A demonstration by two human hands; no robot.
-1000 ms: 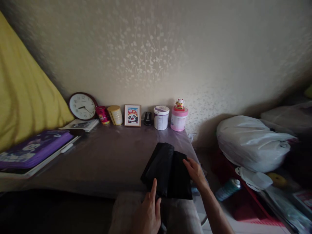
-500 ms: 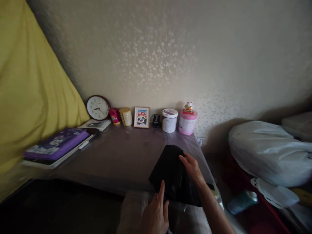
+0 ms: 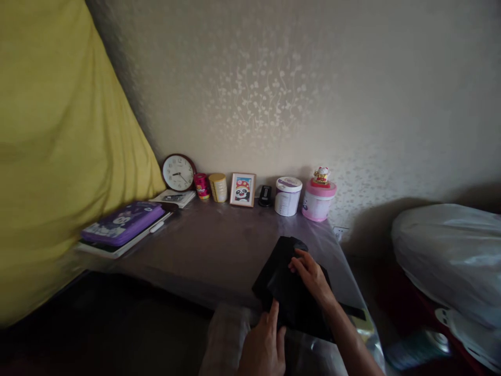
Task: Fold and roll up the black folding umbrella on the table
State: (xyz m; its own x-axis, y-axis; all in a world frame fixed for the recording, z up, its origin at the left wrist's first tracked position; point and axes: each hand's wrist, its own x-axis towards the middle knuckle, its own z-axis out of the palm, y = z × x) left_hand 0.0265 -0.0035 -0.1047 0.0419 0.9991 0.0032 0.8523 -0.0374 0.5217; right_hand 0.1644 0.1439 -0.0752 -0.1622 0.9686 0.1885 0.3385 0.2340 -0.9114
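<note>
A black folded piece of soft material [image 3: 287,282], perhaps cloth, lies near the front right edge of the table; its exact kind is unclear. My right hand [image 3: 311,274] is on its upper right part, fingers bent and pinching a fold. At the near edge, my left hand [image 3: 266,337] touches the material with a stretched index finger. The thumb stands apart from it, and the other fingers are partly hidden.
On the table [image 3: 211,245], along the wall, stand a clock [image 3: 179,172], small cans, a panda picture frame [image 3: 242,190] and two tubs, one topped by a cat figurine [image 3: 321,176]. A purple case [image 3: 123,223] lies left. Right of the table are a spray can [image 3: 420,349] and white bag [image 3: 450,250].
My right hand has moved inward over the black material, bringing its right edge across as a fold. My left hand stays at the near edge. The view has turned slightly left.
</note>
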